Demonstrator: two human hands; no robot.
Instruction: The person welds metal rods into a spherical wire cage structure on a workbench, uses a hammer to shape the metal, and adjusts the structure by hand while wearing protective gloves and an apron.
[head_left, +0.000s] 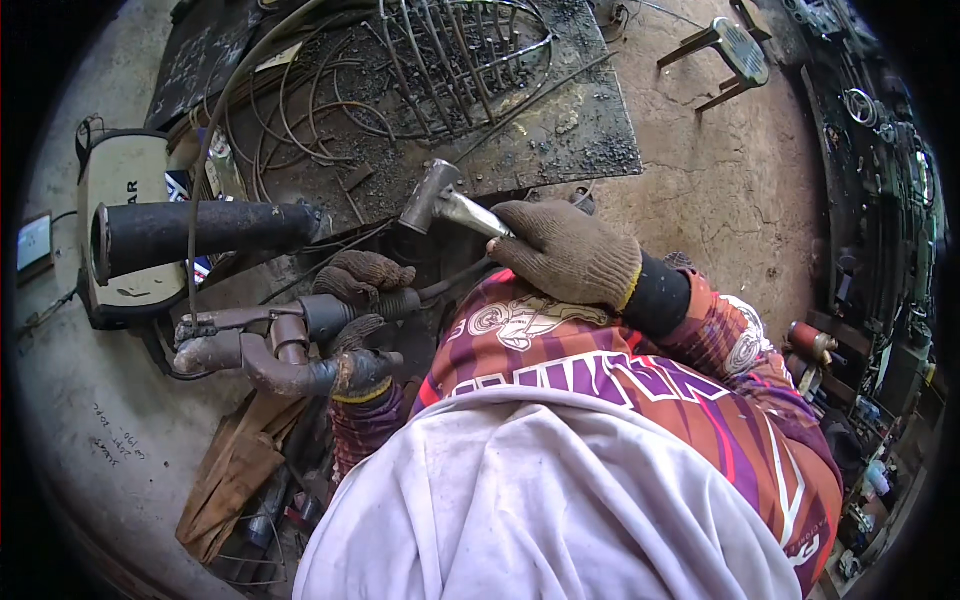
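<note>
My right hand (570,252), in a brown knitted glove, is closed round the handle of a hammer (436,195). The hammer's steel head points left, over the near edge of the metal work table (590,150). My left hand (365,277), gloved alike, has its fingers curled round the dark handle of what looks like a welding electrode holder (330,317). A ribbed sleeve and cable run from that handle toward my body. Against the same hand lies a bent, rusty pipe piece (268,368) with elbows; whether the fingers grip it too is hidden.
A large dark pipe (200,235) juts left from the table, before a beige machine case (125,180). Coiled wire (300,120) and a bar frame (450,60) lie on the table. A stool (735,55) stands far right; cluttered racks (880,200) line the right side. Brown cloth (235,470) lies lower left.
</note>
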